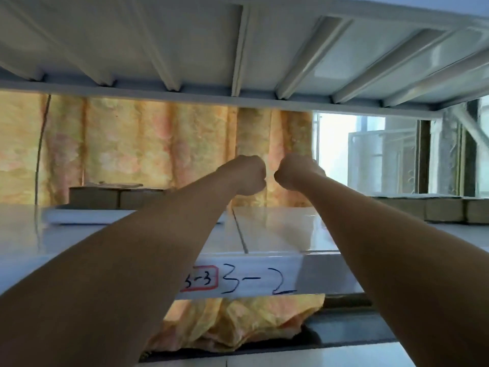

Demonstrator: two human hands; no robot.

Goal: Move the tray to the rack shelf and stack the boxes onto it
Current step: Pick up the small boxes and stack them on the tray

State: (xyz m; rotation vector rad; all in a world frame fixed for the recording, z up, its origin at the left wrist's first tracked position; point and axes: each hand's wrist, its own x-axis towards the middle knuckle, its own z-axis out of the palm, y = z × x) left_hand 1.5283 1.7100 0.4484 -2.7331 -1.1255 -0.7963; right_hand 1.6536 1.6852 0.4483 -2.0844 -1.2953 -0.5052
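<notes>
Over the rack shelf, reaching out with left hand and right hand balled into empty fists. Seems to have a white tray lying at left already, though blurred. Yet to stack the boxes behind it.

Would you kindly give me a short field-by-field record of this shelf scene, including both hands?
left hand: fist above shelf, nothing visibly held
right hand: fist, beside the left, small gap
white metal rack shelf: front label reads 3-2
flat white tray: rear left
rear-left brown cardboard boxes: apparently on tray
right-side brown cardboard boxes: on shelf
yellow patterned curtain: behind rack
</notes>
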